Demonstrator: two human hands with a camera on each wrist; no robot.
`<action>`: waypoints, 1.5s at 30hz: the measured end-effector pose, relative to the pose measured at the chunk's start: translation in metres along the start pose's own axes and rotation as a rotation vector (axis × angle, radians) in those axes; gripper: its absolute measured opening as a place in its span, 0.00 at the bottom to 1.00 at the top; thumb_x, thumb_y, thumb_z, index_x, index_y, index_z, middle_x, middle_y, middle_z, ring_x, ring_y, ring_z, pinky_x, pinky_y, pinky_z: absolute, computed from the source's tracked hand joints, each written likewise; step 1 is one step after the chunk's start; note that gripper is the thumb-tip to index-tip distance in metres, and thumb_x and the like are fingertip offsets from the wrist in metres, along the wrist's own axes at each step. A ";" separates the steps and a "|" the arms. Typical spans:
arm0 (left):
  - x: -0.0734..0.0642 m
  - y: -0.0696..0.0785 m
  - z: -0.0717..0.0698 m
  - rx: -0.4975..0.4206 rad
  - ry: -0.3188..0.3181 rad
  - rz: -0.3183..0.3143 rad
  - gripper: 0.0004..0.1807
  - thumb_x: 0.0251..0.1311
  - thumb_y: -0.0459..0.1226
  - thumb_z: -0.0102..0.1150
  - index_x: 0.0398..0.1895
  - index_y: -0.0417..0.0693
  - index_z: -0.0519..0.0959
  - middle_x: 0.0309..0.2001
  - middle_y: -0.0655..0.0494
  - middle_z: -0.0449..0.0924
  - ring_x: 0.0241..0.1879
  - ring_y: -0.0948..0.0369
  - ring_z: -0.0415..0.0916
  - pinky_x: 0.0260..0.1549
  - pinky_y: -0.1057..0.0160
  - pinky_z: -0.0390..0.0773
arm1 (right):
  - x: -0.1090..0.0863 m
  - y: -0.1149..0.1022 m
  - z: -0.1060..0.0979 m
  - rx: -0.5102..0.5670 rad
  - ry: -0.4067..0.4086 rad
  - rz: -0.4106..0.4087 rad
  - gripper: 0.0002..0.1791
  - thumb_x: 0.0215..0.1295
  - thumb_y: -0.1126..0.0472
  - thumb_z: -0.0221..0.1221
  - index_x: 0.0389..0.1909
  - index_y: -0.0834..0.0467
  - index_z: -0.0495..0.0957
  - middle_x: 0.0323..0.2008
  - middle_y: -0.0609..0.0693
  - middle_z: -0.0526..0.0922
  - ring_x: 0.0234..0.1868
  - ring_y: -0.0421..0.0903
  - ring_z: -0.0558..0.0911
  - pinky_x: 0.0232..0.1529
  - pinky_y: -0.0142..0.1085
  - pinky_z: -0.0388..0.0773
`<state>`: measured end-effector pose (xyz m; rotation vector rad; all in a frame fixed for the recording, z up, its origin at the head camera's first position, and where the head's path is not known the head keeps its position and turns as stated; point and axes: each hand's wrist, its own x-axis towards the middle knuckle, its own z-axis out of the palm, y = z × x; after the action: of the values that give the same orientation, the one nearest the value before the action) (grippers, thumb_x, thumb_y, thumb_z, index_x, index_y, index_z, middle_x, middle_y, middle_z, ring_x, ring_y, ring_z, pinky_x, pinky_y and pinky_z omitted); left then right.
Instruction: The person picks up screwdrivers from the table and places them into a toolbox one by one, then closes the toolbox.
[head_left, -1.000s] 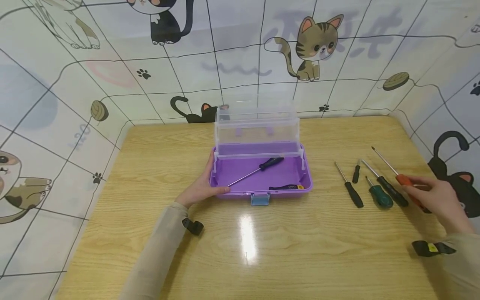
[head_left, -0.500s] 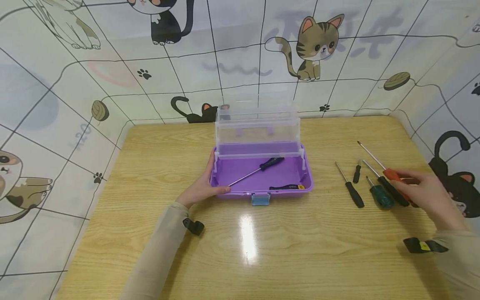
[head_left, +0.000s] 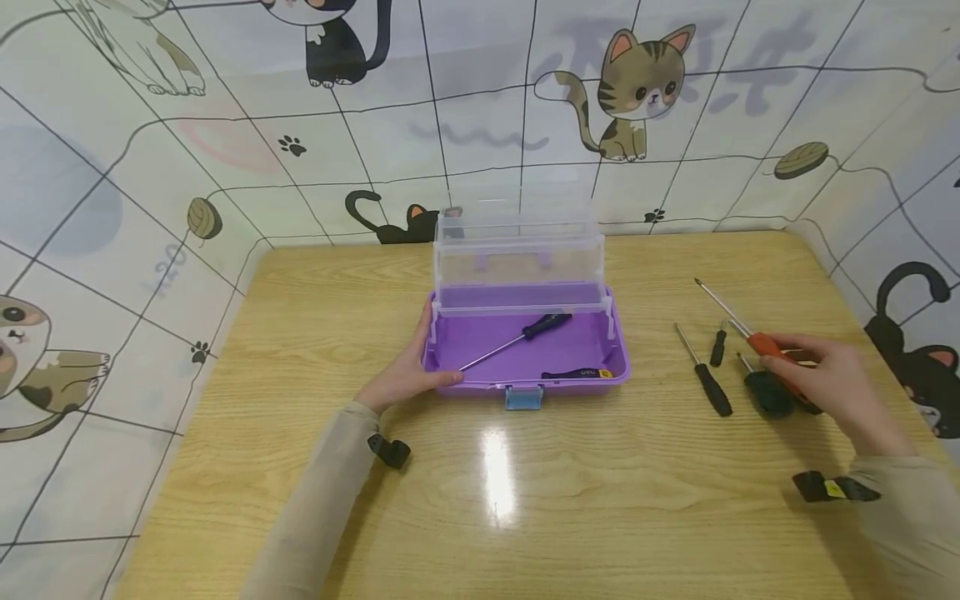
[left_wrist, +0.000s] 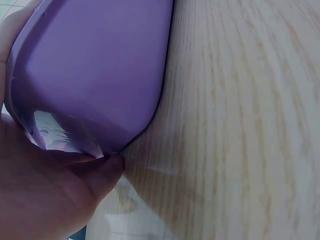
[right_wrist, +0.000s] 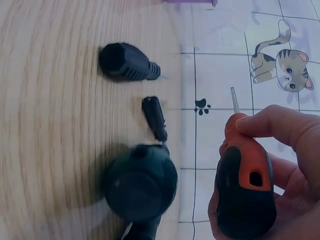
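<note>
My right hand (head_left: pixel 825 383) pinches a red-and-black screwdriver (right_wrist: pixel 247 180) by its handle, with the shaft pointing up and left in the head view. It is over the other tools on the right of the table. My left hand (head_left: pixel 405 371) grips the left end of a purple toolbox (head_left: pixel 618 342), thumb on the front rim. The box's clear lid (head_left: pixel 517 262) stands raised at the back. Inside lie a long black screwdriver (head_left: pixel 546 325) and a black tool with a yellow end (head_left: pixel 577 374), close to the front wall.
On the wooden table (head_left: pixel 600 500) lie a slim black screwdriver (head_left: pixel 712 390), a short black one (head_left: pixel 718 348) and a stubby dark green one (head_left: pixel 768 394). Another black handle (right_wrist: pixel 142 230) is mostly hidden. A cat-patterned wall covering (head_left: pixel 480 150) surrounds the table's back and sides.
My right hand has carried the red-and-black screwdriver leftward, from the table's right side to over the green screwdriver. My left hand has stayed on the box.
</note>
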<state>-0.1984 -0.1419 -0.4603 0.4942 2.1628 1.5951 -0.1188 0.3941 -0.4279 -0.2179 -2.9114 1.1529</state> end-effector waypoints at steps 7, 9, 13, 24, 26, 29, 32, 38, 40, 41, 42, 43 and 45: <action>-0.003 0.009 0.000 -0.009 -0.010 -0.004 0.68 0.51 0.35 0.70 0.74 0.70 0.23 0.76 0.58 0.20 0.73 0.54 0.26 0.68 0.43 0.37 | 0.002 -0.005 0.007 0.022 0.005 -0.045 0.23 0.64 0.58 0.64 0.57 0.65 0.77 0.38 0.33 0.74 0.33 0.20 0.70 0.22 0.30 0.75; 0.000 0.001 0.000 -0.007 -0.003 -0.001 0.68 0.50 0.36 0.71 0.73 0.76 0.23 0.75 0.62 0.20 0.73 0.56 0.26 0.68 0.44 0.37 | 0.002 -0.007 0.008 0.034 0.007 -0.056 0.22 0.63 0.58 0.64 0.56 0.64 0.77 0.36 0.24 0.71 0.34 0.21 0.71 0.23 0.29 0.75; 0.004 -0.011 0.000 -0.003 0.009 0.013 0.68 0.50 0.39 0.72 0.71 0.85 0.24 0.75 0.67 0.20 0.73 0.60 0.26 0.68 0.45 0.37 | 0.001 -0.014 0.009 0.043 0.000 -0.056 0.24 0.64 0.57 0.63 0.56 0.67 0.75 0.35 0.22 0.71 0.33 0.22 0.72 0.23 0.30 0.76; -0.001 -0.001 0.000 0.009 -0.002 -0.003 0.67 0.51 0.39 0.71 0.73 0.76 0.23 0.75 0.62 0.20 0.73 0.55 0.24 0.67 0.42 0.35 | 0.001 -0.028 0.016 0.015 -0.054 -0.062 0.27 0.66 0.58 0.61 0.60 0.70 0.71 0.47 0.67 0.77 0.32 0.25 0.73 0.22 0.32 0.75; -0.004 0.007 0.000 0.001 -0.008 -0.008 0.67 0.51 0.38 0.71 0.74 0.70 0.23 0.76 0.58 0.20 0.73 0.54 0.24 0.67 0.41 0.34 | 0.001 -0.030 0.017 0.017 -0.061 -0.070 0.26 0.66 0.59 0.61 0.59 0.71 0.71 0.48 0.69 0.76 0.32 0.25 0.73 0.22 0.32 0.76; -0.005 0.012 0.000 -0.004 -0.011 -0.006 0.67 0.51 0.36 0.71 0.75 0.65 0.23 0.76 0.55 0.20 0.73 0.53 0.24 0.67 0.42 0.34 | 0.000 -0.032 0.018 0.023 -0.067 -0.086 0.25 0.66 0.60 0.61 0.59 0.70 0.72 0.46 0.62 0.78 0.32 0.24 0.73 0.24 0.32 0.76; -0.002 0.003 0.000 0.004 -0.003 -0.005 0.68 0.50 0.36 0.71 0.74 0.70 0.23 0.76 0.59 0.19 0.73 0.56 0.24 0.68 0.44 0.34 | -0.001 -0.035 0.019 0.030 -0.064 -0.093 0.24 0.65 0.60 0.62 0.58 0.69 0.73 0.44 0.57 0.77 0.32 0.24 0.74 0.24 0.33 0.77; 0.003 -0.012 0.001 0.008 0.014 0.016 0.68 0.50 0.41 0.73 0.71 0.83 0.23 0.75 0.67 0.20 0.73 0.58 0.25 0.68 0.43 0.36 | -0.001 -0.038 0.021 0.043 -0.064 -0.118 0.24 0.65 0.61 0.61 0.58 0.70 0.72 0.49 0.70 0.75 0.31 0.26 0.75 0.21 0.33 0.76; 0.004 -0.013 0.001 0.003 0.019 0.018 0.68 0.49 0.43 0.73 0.71 0.85 0.24 0.75 0.67 0.20 0.73 0.58 0.26 0.67 0.43 0.36 | -0.001 -0.039 0.021 0.047 -0.065 -0.121 0.25 0.65 0.61 0.61 0.59 0.70 0.72 0.49 0.71 0.75 0.31 0.27 0.76 0.21 0.33 0.76; 0.004 -0.013 0.001 -0.001 0.021 0.019 0.68 0.48 0.43 0.74 0.71 0.85 0.24 0.75 0.68 0.21 0.73 0.59 0.26 0.67 0.43 0.36 | -0.001 -0.040 0.021 0.047 -0.067 -0.122 0.25 0.65 0.61 0.62 0.59 0.70 0.72 0.49 0.72 0.75 0.31 0.27 0.76 0.20 0.34 0.76; 0.004 -0.013 0.000 -0.002 0.022 0.018 0.68 0.48 0.44 0.74 0.71 0.86 0.25 0.75 0.68 0.21 0.73 0.59 0.26 0.67 0.43 0.36 | -0.001 -0.041 0.021 0.047 -0.068 -0.122 0.25 0.65 0.61 0.62 0.59 0.70 0.72 0.49 0.71 0.75 0.30 0.28 0.76 0.19 0.34 0.75; 0.004 -0.013 0.000 -0.002 0.024 0.017 0.68 0.47 0.45 0.75 0.71 0.86 0.25 0.75 0.68 0.21 0.73 0.59 0.26 0.67 0.43 0.36 | -0.002 -0.041 0.021 0.046 -0.068 -0.123 0.25 0.65 0.60 0.62 0.59 0.70 0.72 0.49 0.71 0.75 0.30 0.28 0.76 0.19 0.34 0.75; 0.004 -0.013 0.000 0.000 0.028 0.010 0.68 0.46 0.46 0.75 0.70 0.87 0.25 0.75 0.69 0.21 0.73 0.59 0.26 0.67 0.43 0.37 | -0.002 -0.043 0.022 0.049 -0.065 -0.132 0.25 0.65 0.60 0.62 0.59 0.69 0.72 0.47 0.62 0.78 0.30 0.29 0.77 0.18 0.33 0.74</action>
<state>-0.2021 -0.1439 -0.4734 0.4867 2.1846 1.6165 -0.1239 0.3479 -0.4144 0.0118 -2.8969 1.2307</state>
